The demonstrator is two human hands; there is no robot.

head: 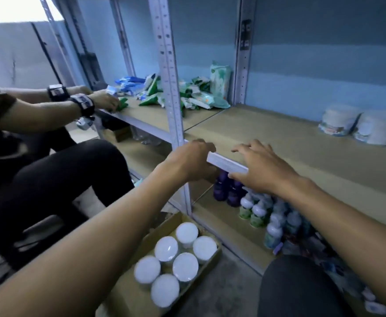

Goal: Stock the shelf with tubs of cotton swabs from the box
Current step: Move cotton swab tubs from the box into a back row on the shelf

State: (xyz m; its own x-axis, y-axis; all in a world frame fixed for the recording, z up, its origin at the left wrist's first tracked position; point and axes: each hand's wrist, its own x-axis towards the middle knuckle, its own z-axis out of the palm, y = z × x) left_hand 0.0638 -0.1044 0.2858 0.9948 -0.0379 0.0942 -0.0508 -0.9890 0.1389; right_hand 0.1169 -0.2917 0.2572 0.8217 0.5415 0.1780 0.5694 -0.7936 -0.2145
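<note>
Tubs (176, 259) in box (below both hands (192, 160)).

Your left hand (190, 160) and right hand (259, 167) both rest on the shelf (301, 152) edge. Below your hands, six white tubs (174, 259) sit in the box (201, 268).

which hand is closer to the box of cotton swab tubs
Left. The left hand grips the shelf edge almost straight above the box; the right hand rests on the same edge further right, over the bottles.
</note>
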